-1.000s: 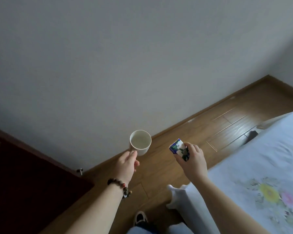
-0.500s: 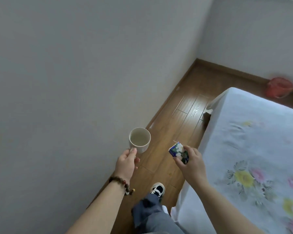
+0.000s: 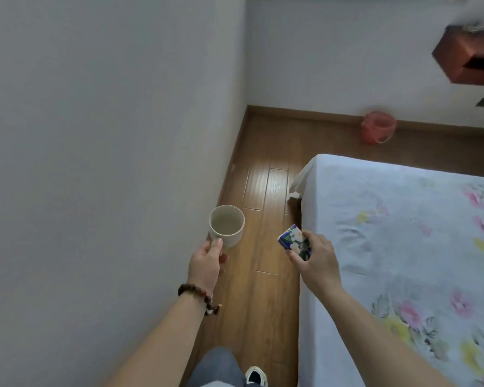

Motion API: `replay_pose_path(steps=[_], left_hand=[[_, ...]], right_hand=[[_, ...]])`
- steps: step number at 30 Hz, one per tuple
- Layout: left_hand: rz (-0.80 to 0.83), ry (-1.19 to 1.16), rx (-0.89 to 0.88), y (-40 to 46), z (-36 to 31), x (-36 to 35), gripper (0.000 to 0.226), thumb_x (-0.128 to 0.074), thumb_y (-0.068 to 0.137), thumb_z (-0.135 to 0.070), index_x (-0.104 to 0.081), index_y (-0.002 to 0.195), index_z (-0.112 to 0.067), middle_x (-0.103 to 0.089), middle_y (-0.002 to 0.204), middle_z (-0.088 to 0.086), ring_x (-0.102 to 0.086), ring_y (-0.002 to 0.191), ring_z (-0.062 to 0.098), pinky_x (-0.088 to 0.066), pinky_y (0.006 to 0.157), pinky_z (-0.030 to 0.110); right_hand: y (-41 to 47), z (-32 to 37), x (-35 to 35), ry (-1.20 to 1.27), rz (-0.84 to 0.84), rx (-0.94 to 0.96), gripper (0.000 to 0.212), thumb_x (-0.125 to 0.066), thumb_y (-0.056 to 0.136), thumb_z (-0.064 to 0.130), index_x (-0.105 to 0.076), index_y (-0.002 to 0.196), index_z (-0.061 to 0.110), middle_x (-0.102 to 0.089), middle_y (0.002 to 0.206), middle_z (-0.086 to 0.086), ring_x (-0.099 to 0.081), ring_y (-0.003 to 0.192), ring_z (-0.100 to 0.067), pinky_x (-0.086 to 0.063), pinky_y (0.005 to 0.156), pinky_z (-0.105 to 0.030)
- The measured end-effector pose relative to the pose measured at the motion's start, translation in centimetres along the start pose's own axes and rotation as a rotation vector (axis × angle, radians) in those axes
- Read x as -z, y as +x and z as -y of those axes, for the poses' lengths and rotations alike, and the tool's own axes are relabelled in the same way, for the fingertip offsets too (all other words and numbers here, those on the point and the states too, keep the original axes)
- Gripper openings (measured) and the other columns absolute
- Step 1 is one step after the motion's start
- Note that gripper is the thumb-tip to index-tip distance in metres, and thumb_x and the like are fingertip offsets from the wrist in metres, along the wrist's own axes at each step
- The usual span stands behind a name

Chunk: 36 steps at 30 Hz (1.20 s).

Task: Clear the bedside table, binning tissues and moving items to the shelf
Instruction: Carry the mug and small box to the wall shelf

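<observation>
Head view, left to right: left hand (image 3: 206, 263) grips a cream mug (image 3: 226, 225) by its handle over the wooden floor (image 3: 266, 191); right hand (image 3: 316, 262) pinches a floral tissue pack (image 3: 294, 241) beside the bed (image 3: 403, 233); wall shelf (image 3: 470, 55) far right.

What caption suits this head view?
Left hand carries a mug, right hand a tissue pack, beside the bed.

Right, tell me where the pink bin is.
In the head view the pink bin stands on the wooden floor against the far wall, upper right, beyond the foot of the bed and below the wall-mounted shelf.
</observation>
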<state>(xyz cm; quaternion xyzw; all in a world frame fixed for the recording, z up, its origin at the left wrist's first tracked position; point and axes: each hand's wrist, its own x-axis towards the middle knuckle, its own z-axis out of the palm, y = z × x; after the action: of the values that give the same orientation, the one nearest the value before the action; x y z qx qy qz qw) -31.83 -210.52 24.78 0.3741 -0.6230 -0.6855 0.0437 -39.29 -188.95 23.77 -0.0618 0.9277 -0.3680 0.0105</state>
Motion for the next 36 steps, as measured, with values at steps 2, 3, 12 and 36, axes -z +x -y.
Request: replay_pose_path(steps=[2, 3, 12, 36], left_hand=[[0.024, 0.028, 0.003, 3.2, -1.9, -1.5, 0.024, -0.051, 0.094, -0.034, -0.064, 0.09, -0.015, -0.061, 0.082, 0.005, -0.06, 0.076, 0.017, -0.047, 0.061, 0.032], [0.038, 0.042, 0.006, 5.0, -2.8, -2.2, 0.024, -0.05, 0.094, -0.034, -0.063, 0.085, -0.016, -0.061, 0.082, 0.006, -0.06, 0.077, 0.019, -0.046, 0.061, 0.033], [0.18, 0.124, -0.041, 24.6, -12.8, -10.1, 0.027, -0.051, 0.094, -0.03, -0.058, 0.076, -0.012, -0.059, 0.072, 0.006, -0.057, 0.07, 0.018, -0.045, 0.062, 0.033], [0.478, 0.341, -0.098, 60.0, -33.4, -43.1, 0.029, -0.048, 0.095, -0.034, -0.063, 0.082, -0.013, -0.061, 0.076, 0.005, -0.058, 0.073, 0.017, -0.048, 0.069, 0.035]], right_hand=[[3.3, 0.2, -0.1, -0.008, -0.023, -0.024, 0.047, -0.071, 0.078, 0.028, -0.055, 0.12, 0.015, -0.057, 0.107, -0.001, -0.047, 0.102, -0.019, -0.038, 0.079, -0.025], [5.0, 0.2, -0.3, -0.01, -0.035, -0.033, 0.046, -0.07, 0.078, 0.028, -0.055, 0.12, 0.015, -0.057, 0.107, -0.001, -0.048, 0.102, -0.019, -0.038, 0.079, -0.025], [24.3, 1.8, -4.0, 0.008, -0.154, -0.129, 0.045, -0.073, 0.077, 0.029, -0.055, 0.116, 0.015, -0.056, 0.102, 0.002, -0.048, 0.097, -0.018, -0.044, 0.075, -0.029], [69.2, -6.8, 2.0, 0.034, -0.411, -0.425, 0.047, -0.071, 0.078, 0.031, -0.054, 0.12, 0.019, -0.054, 0.11, 0.002, -0.046, 0.102, -0.015, -0.043, 0.073, -0.027]])
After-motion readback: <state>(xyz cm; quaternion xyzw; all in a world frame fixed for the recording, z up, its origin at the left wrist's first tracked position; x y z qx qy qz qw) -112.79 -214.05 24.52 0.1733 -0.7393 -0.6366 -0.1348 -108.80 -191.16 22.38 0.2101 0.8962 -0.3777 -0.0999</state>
